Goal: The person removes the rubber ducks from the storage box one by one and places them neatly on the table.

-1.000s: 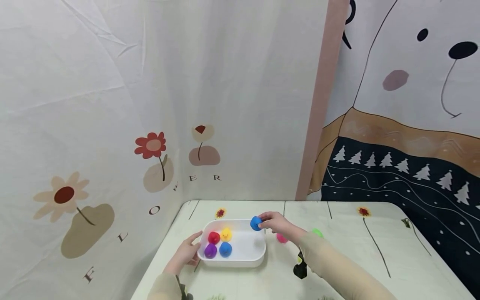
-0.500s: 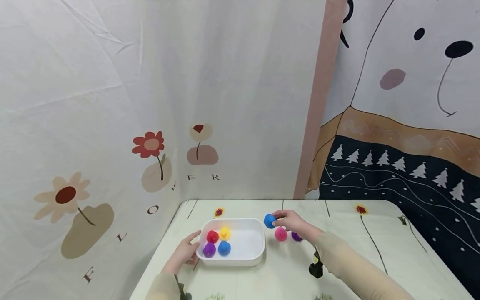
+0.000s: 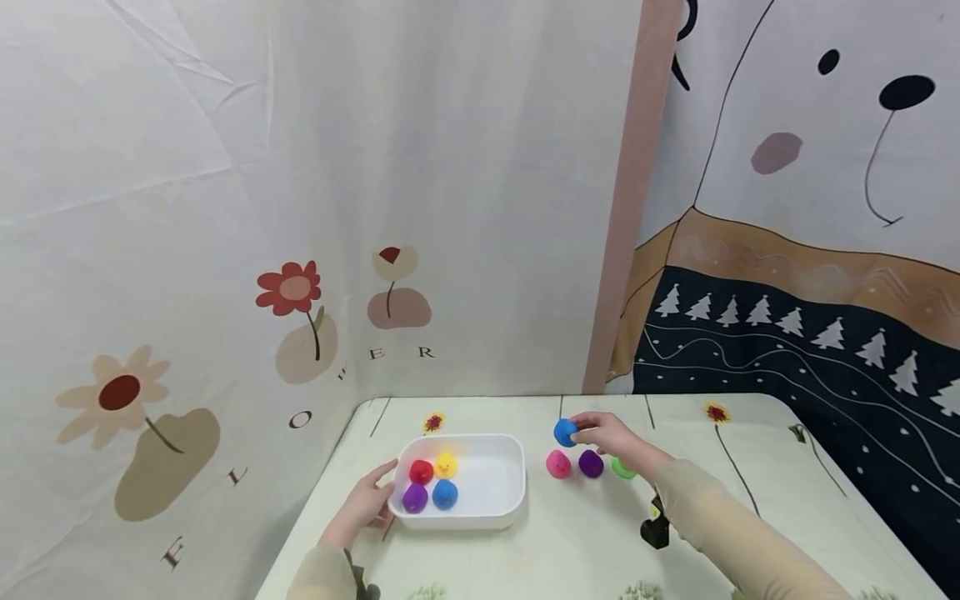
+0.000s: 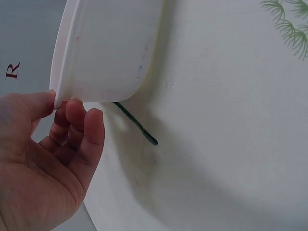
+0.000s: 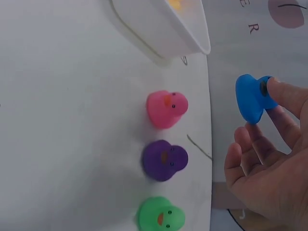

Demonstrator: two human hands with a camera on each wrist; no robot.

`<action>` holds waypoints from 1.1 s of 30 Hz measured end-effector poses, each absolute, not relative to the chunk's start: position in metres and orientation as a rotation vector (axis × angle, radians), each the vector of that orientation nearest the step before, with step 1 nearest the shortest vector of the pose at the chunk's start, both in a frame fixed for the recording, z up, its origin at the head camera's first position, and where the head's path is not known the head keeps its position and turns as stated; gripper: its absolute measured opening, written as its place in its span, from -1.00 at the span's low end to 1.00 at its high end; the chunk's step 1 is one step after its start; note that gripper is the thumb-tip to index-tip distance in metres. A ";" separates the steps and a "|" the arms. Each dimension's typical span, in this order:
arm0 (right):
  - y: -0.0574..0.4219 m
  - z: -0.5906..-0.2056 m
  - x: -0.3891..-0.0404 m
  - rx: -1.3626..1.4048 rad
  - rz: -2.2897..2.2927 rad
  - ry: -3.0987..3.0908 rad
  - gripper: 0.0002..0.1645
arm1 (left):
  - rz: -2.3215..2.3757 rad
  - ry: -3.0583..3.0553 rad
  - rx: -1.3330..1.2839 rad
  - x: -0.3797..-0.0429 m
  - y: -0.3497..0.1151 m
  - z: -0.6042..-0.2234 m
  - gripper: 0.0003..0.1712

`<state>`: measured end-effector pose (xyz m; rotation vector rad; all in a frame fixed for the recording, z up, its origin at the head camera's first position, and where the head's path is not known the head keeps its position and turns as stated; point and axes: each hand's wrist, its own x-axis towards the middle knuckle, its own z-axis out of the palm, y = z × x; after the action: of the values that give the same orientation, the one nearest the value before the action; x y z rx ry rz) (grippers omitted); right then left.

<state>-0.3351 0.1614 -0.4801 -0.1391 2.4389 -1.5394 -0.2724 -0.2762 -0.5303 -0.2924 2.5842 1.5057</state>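
Note:
Between its thumb and fingers my right hand (image 3: 606,433) pinches a blue rubber duck (image 5: 251,97), held up behind a row of ducks on the table. That row runs from a pink duck (image 5: 165,109) through a purple duck (image 5: 164,160) to a green duck (image 5: 161,215). My left hand (image 4: 53,154) grips the rim of a white plastic tub (image 4: 113,48), thumb above and fingers below. Inside the tub's left half, in the head view, sit a red duck (image 3: 422,472), a yellow duck (image 3: 446,465), a purple duck (image 3: 415,498) and another blue duck (image 3: 445,495).
The table (image 3: 585,550) wears a pale cloth printed with flowers and stems. A white curtain (image 3: 480,208) with printed flowers hangs right behind the table's far edge. To the right hangs a dark cloth (image 3: 750,350) with a printed bear and trees.
My right hand has carried the blue duck from over the tub's right edge rightward, behind the row of ducks, uncovering the purple and green ones. The left hand stays at the tub.

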 end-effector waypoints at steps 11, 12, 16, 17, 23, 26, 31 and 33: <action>0.192 -0.479 -0.338 -0.076 -1.546 2.453 -0.48 | 1.508 2.571 -0.291 -0.273 -0.275 -0.531 -0.41; 0.195 -0.480 -0.338 -0.069 -1.545 2.459 -0.48 | 1.511 2.568 -0.294 -0.274 -0.275 -0.532 -0.41; 0.208 -0.482 -0.339 -0.031 -1.540 2.477 -0.47 | 1.522 2.565 -0.291 -0.274 -0.274 -0.532 -0.41; 0.211 -0.483 -0.339 -0.022 -1.540 2.479 -0.46 | 1.523 2.568 -0.289 -0.274 -0.275 -0.532 -0.41; 0.230 -0.488 -0.338 0.004 -1.541 2.492 -0.44 | 1.533 2.570 -0.281 -0.275 -0.277 -0.532 -0.41; 0.237 -0.492 -0.336 0.027 -1.555 2.485 -0.44 | 1.531 2.564 -0.286 -0.275 -0.278 -0.534 -0.41; 0.247 -0.497 -0.332 0.065 -1.560 2.490 -0.44 | 1.525 2.561 -0.282 -0.275 -0.280 -0.535 -0.40; 0.251 -0.498 -0.331 0.077 -1.554 2.497 -0.43 | 1.514 2.553 -0.277 -0.276 -0.280 -0.535 -0.39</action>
<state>-0.3307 0.2512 -0.4984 0.0770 2.4972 -1.5540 -0.2760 -0.2800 -0.5354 -0.2768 2.5528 1.5141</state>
